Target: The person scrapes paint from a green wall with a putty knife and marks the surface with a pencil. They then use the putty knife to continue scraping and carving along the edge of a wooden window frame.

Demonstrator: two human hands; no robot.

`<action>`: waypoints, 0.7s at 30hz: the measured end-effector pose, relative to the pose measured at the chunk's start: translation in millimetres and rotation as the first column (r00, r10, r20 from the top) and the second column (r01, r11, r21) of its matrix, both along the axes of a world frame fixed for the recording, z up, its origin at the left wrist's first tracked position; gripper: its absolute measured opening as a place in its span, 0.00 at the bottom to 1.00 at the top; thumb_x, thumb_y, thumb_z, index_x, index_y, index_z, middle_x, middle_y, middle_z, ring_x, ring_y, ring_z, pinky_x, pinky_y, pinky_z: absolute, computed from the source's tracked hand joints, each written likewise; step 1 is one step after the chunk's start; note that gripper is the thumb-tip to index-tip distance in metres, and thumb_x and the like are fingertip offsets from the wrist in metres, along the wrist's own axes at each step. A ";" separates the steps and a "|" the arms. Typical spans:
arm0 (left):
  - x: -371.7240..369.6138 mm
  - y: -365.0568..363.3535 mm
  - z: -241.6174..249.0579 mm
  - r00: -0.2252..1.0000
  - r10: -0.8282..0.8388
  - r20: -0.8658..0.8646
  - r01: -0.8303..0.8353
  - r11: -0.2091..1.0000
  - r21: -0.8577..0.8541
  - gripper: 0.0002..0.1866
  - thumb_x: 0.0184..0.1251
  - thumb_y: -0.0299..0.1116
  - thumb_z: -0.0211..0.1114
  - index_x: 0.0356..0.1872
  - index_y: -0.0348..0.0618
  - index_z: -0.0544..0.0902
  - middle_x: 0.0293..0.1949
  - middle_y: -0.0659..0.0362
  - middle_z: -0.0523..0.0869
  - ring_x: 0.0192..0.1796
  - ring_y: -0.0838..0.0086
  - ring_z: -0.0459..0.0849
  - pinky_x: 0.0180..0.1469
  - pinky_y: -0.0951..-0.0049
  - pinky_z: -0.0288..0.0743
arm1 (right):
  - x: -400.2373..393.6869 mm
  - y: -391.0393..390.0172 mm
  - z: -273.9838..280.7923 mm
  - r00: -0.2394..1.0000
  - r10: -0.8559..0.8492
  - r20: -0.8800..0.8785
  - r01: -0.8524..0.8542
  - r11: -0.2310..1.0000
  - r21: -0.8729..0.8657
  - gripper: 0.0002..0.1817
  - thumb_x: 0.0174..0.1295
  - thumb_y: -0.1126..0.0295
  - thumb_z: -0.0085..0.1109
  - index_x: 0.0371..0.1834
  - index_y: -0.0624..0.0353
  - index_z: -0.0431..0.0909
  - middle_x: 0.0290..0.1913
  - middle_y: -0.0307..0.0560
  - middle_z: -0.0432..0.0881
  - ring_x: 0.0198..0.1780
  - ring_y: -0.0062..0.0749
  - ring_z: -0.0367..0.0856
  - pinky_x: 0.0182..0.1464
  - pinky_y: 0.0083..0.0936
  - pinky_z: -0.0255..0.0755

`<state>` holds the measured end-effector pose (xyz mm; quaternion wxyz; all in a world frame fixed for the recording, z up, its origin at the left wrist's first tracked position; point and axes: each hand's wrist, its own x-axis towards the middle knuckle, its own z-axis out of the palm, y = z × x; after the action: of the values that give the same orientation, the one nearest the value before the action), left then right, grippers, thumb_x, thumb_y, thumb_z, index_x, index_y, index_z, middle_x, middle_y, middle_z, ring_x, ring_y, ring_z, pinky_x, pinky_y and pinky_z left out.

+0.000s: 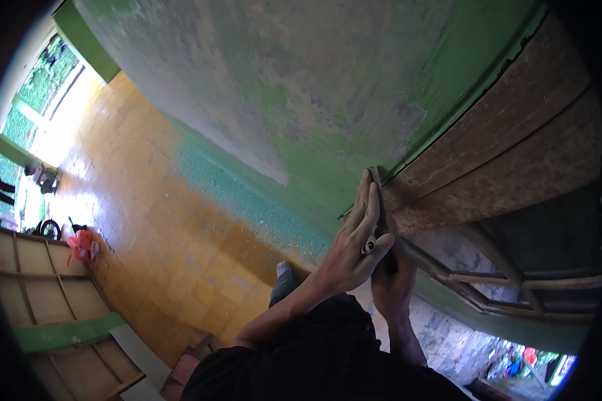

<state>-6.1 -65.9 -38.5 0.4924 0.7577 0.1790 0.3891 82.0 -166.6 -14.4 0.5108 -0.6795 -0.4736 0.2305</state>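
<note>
My left hand (354, 248), with a ring on one finger, lies flat with its fingers stretched out along a narrow, flat, dull brown piece (375, 175). Its palm presses on the side of this piece, whose exact kind I cannot make out. Behind and below it, my right hand (396, 284) is closed around the lower part of the same piece, its fingers mostly in shadow. The far end of the piece meets the edge of the green wall (328, 194), beside a worn wooden frame (461, 150). Large grey patches show through the wall's paint.
Pale teal flakes and dust (227, 190) lie on the orange tiled floor (160, 220) along the wall's foot. A barred wooden window (508, 277) is at right. Wooden panels (53, 267), a red bag-like item (81, 246) and a seated person (45, 177) are at far left.
</note>
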 end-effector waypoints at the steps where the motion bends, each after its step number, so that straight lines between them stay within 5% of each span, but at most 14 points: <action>1: 0.7 3.7 0.4 1.000 0.014 0.008 -0.014 1.000 0.018 0.43 0.80 0.48 0.55 0.81 0.31 0.45 0.82 0.36 0.40 0.84 0.47 0.41 0.81 0.54 0.45 | -0.6 4.0 -1.7 0.998 0.022 0.067 -0.023 1.000 0.008 0.28 0.68 0.81 0.52 0.73 0.68 0.68 0.58 0.65 0.83 0.58 0.35 0.83 0.56 0.30 0.76; 6: -3.0 -2.6 1.1 0.999 -0.003 -0.039 0.004 1.000 0.027 0.42 0.80 0.48 0.54 0.81 0.31 0.46 0.82 0.36 0.40 0.84 0.48 0.41 0.82 0.54 0.44 | -0.6 -6.5 6.0 0.997 0.006 -0.081 -0.009 0.999 -0.036 0.28 0.68 0.83 0.50 0.74 0.69 0.67 0.62 0.65 0.81 0.62 0.38 0.81 0.61 0.30 0.73; 10: -2.2 8.6 5.2 0.998 0.066 -0.021 -0.066 0.998 0.013 0.43 0.79 0.47 0.54 0.81 0.31 0.44 0.82 0.36 0.40 0.84 0.47 0.39 0.82 0.54 0.43 | -1.4 8.2 2.1 0.999 -0.005 0.043 0.007 0.999 -0.048 0.28 0.70 0.81 0.52 0.74 0.69 0.67 0.60 0.65 0.82 0.60 0.38 0.83 0.58 0.30 0.75; 16: -13.3 16.7 -1.4 0.997 -0.048 -0.067 0.053 0.996 0.076 0.44 0.79 0.46 0.55 0.80 0.28 0.42 0.81 0.33 0.39 0.84 0.46 0.39 0.82 0.55 0.44 | -17.3 14.4 0.1 0.997 -0.071 0.037 0.066 0.990 0.126 0.27 0.69 0.82 0.53 0.73 0.67 0.69 0.52 0.66 0.86 0.54 0.38 0.86 0.52 0.30 0.77; 20: -22.6 33.4 0.4 0.998 -0.038 -0.052 0.043 0.995 0.092 0.45 0.79 0.47 0.56 0.80 0.28 0.43 0.81 0.33 0.39 0.84 0.45 0.39 0.82 0.54 0.45 | -24.7 22.3 4.8 0.999 -0.048 0.001 0.048 0.991 -0.123 0.28 0.68 0.84 0.51 0.73 0.66 0.69 0.60 0.63 0.84 0.61 0.40 0.83 0.59 0.32 0.75; 21: -23.7 33.3 -3.7 0.994 -0.078 -0.073 0.086 0.989 0.120 0.45 0.79 0.47 0.56 0.80 0.28 0.42 0.81 0.33 0.39 0.84 0.45 0.39 0.82 0.54 0.45 | -27.2 19.0 1.2 0.996 -0.084 0.030 0.085 0.996 -0.042 0.29 0.67 0.83 0.51 0.74 0.65 0.69 0.59 0.61 0.84 0.59 0.37 0.83 0.58 0.31 0.75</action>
<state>-29.8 -32.6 -42.2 0.4541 0.8060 0.1401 0.3529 54.7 -147.5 -13.2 0.4985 -0.7129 -0.4467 0.2092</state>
